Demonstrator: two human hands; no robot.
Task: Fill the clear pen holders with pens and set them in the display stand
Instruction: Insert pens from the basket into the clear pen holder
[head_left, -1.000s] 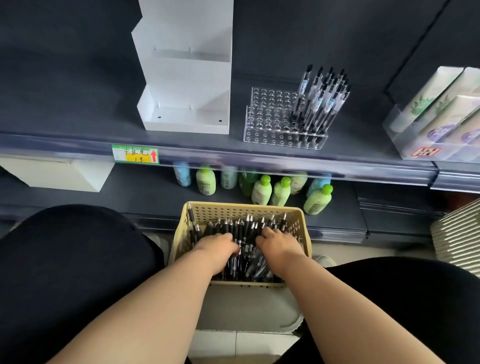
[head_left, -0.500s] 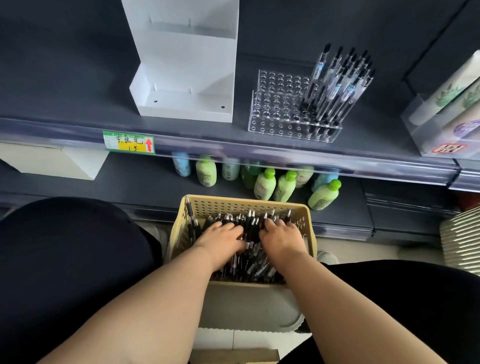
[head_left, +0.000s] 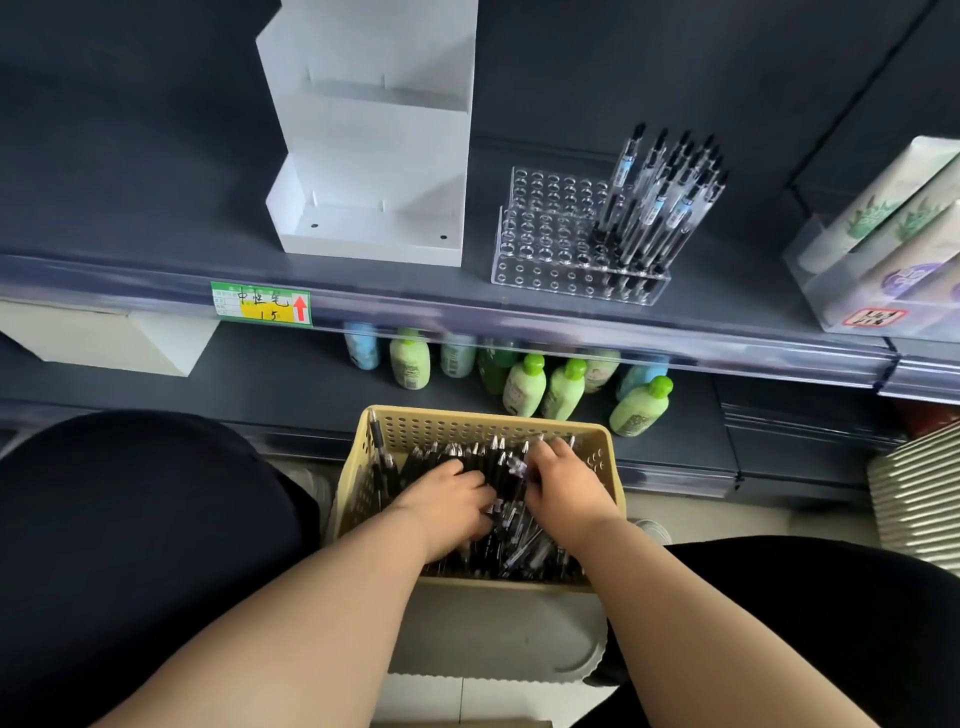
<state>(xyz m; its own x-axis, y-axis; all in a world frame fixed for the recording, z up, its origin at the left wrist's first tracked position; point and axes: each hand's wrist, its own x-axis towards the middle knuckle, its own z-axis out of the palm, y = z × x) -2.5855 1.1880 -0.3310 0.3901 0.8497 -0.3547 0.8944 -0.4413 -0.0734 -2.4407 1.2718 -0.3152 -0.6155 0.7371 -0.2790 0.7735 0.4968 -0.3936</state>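
Reaching both hands into the yellow basket (head_left: 467, 415) between my knees, I am gathering pens (head_left: 493, 460) from the pile. My left hand (head_left: 447, 506) and right hand (head_left: 563, 491) are close together with fingers buried among the pens, so I cannot tell whether either is gripping any. I am keeping the basket near because the clear holder (head_left: 545, 228) on the shelf (head_left: 156, 208) is filled only along one end. The white display stand (head_left: 374, 156) beside it is holding nothing.

Clear holder (head_left: 540, 244) beside white stand (head_left: 374, 156); pens (head_left: 660, 197) standing inside
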